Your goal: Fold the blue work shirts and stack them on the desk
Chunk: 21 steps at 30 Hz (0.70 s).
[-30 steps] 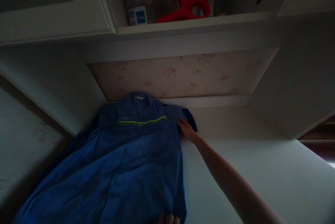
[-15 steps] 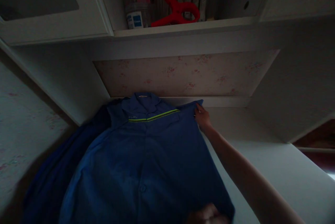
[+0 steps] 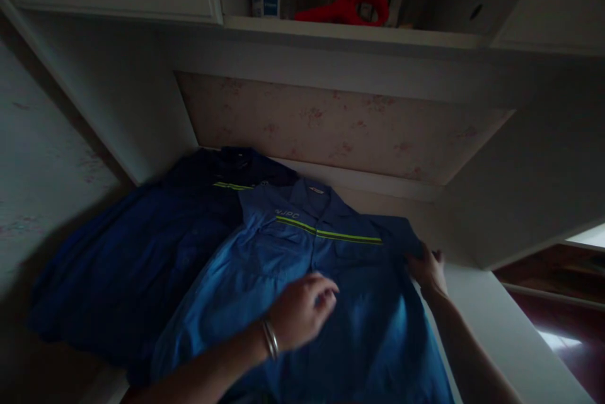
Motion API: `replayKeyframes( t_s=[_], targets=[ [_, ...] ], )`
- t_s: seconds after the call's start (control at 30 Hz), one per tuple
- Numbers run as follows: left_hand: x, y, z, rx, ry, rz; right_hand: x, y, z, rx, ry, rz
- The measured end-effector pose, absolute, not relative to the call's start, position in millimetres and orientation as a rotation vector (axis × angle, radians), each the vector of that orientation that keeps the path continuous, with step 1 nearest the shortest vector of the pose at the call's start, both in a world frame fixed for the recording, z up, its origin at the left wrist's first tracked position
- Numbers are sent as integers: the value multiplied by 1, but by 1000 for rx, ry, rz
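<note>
A blue work shirt (image 3: 283, 253) with a yellow-green stripe and lettering on the chest lies spread face up, collar toward the back wall. My right hand (image 3: 429, 270) pinches the edge of its short sleeve on the right side. Over the middle of the shirt front is my left hand (image 3: 305, 308), loosely curled with a gap between thumb and fingers, and nothing in it; whether it touches the cloth I cannot tell. Two silvery bangles circle the left wrist. A darker navy garment (image 3: 142, 253) with a similar stripe lies to the left, partly under the blue shirt.
The white desk surface (image 3: 466, 303) shows at the right. Above hangs a shelf (image 3: 350, 31) holding a red spring clamp (image 3: 350, 4) and a labelled jar (image 3: 267, 0). White side panels and a flowered back wall (image 3: 326, 123) enclose the space.
The shirt has moved to the right, uncovering more of the navy garment. My right hand still holds its sleeve. My left hand has risen from the bottom edge to over the shirt's middle. The view has shifted.
</note>
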<state>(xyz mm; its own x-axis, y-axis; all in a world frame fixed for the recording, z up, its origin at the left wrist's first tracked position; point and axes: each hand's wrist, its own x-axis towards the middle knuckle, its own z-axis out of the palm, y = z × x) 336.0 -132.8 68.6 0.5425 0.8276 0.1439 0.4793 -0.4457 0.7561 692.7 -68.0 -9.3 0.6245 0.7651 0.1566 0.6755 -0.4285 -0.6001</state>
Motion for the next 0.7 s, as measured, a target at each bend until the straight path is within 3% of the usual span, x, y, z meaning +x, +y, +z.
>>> replayKeyframes(
  t_s=[0.17, 0.43, 0.6, 0.7],
  targets=[
    [253, -18, 58, 2075, 1634, 777, 621, -82, 1, -2230, -1414, -234],
    [169, 36, 29, 1484, 1818, 911, 529, -76, -27, -2153, -2046, 244],
    [117, 31, 30, 916, 1786, 1072, 533, -72, -36, -2050, -1904, 344],
    [97, 30, 35, 690, 1664, 1082, 563, -66, -34, -1993, -1503, 516]
  ],
)
